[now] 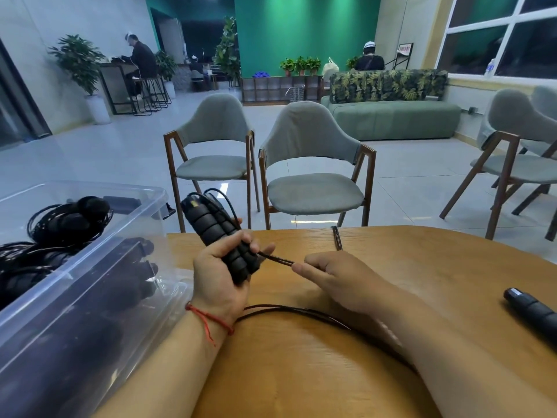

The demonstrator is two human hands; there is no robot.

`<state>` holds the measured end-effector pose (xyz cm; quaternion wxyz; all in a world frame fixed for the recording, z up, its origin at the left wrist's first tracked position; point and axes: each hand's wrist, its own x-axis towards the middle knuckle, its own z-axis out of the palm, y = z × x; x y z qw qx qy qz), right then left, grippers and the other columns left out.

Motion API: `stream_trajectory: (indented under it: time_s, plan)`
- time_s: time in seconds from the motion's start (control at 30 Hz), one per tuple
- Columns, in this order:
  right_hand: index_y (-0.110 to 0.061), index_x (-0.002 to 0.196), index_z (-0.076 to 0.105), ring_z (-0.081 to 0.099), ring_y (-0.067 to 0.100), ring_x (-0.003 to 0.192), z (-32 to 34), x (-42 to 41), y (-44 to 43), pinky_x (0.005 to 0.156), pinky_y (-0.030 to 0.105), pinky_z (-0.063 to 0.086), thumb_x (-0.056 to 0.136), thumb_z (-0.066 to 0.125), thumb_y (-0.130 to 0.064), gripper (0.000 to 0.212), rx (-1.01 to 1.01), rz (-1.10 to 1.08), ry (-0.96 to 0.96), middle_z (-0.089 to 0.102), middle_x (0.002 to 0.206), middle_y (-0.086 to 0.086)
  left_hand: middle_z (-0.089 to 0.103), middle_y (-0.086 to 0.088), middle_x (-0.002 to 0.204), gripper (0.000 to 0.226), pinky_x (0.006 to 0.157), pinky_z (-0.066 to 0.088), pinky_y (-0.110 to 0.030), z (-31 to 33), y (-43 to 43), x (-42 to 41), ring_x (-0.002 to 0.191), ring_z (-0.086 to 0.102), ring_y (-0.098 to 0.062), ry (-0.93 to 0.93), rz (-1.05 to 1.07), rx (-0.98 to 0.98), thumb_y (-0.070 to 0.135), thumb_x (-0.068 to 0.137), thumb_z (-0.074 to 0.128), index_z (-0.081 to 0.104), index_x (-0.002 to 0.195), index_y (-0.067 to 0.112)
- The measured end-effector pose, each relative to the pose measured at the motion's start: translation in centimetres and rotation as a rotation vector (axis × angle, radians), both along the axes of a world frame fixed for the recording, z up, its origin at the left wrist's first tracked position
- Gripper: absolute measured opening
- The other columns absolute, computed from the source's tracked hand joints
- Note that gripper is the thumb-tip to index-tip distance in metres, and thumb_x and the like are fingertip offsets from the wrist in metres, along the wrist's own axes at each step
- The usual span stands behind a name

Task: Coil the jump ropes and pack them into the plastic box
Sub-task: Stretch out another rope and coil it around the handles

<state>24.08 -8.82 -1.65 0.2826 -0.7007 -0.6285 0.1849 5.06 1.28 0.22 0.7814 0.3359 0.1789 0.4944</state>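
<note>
My left hand (218,273) grips two black ribbed jump rope handles (218,233) side by side, tilted up and to the left above the wooden table (422,267). My right hand (334,277) pinches the thin black rope (277,260) just right of the handles. The rest of that rope (301,312) trails across the table under my right forearm. The clear plastic box (90,282) stands at the left and holds several coiled black ropes (60,224) with their handles.
Another black handle (530,309) lies at the table's right edge. A short piece of black rope (337,238) hangs over the far edge. Two grey chairs (313,176) stand just beyond the table, more chairs at the right.
</note>
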Motion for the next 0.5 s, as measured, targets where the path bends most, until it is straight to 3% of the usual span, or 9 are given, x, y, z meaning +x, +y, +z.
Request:
stream_trajectory:
  time_s: [0.13, 0.3, 0.4, 0.5]
  plan:
    - [-0.025, 0.077, 0.062, 0.047, 0.004, 0.061, 3.0, 2.8, -1.0, 0.064, 0.031, 0.039, 0.101, 0.057, -0.066, 0.048, -0.106, 0.025, -0.143, 0.055, 0.067, -0.005, 0.064, -0.004, 0.079, 0.023, 0.099, 0.055, -0.068, -1.4, -0.2, 0.5, 0.078, 0.066, -0.022, 0.365, 0.093, 0.13, 0.011, 0.098, 0.065, 0.057, 0.119, 0.011]
    - [-0.023, 0.074, 0.06, 0.048, -0.001, 0.062, 6.7, 3.4, -2.9, 0.058, 0.02, 0.03, 0.099, 0.058, -0.068, 0.052, -0.174, -0.024, -0.361, 0.057, 0.072, -0.003, 0.061, -0.007, 0.086, 0.026, 0.067, 0.066, -0.048, -1.1, 0.4, 0.4, 0.079, 0.065, -0.023, 0.649, 0.282, 0.21, 0.028, 0.1, 0.07, 0.055, 0.121, 0.022]
    - [-0.022, 0.072, 0.061, 0.046, 0.005, 0.058, 8.3, 3.7, -3.6, 0.06, 0.027, 0.038, 0.096, 0.061, -0.067, 0.052, -0.125, 0.002, -0.231, 0.06, 0.075, 0.004, 0.063, -0.006, 0.087, 0.042, 0.055, 0.058, -0.036, -0.8, 1.1, -0.2, 0.07, 0.063, -0.019, 0.837, 0.338, 0.236, 0.05, 0.099, 0.068, 0.05, 0.125, 0.023]
    - [-0.025, 0.072, 0.062, 0.047, 0.007, 0.06, 9.1, 2.3, -3.3, 0.059, 0.028, 0.039, 0.098, 0.065, -0.059, 0.043, -0.002, 0.099, -0.129, 0.057, 0.068, -0.001, 0.067, -0.005, 0.091, 0.06, 0.062, 0.055, -0.039, -1.3, 0.7, 0.1, 0.071, 0.064, -0.018, 1.05, 0.176, 0.449, 0.08, 0.092, 0.052, 0.049, 0.126, 0.03]
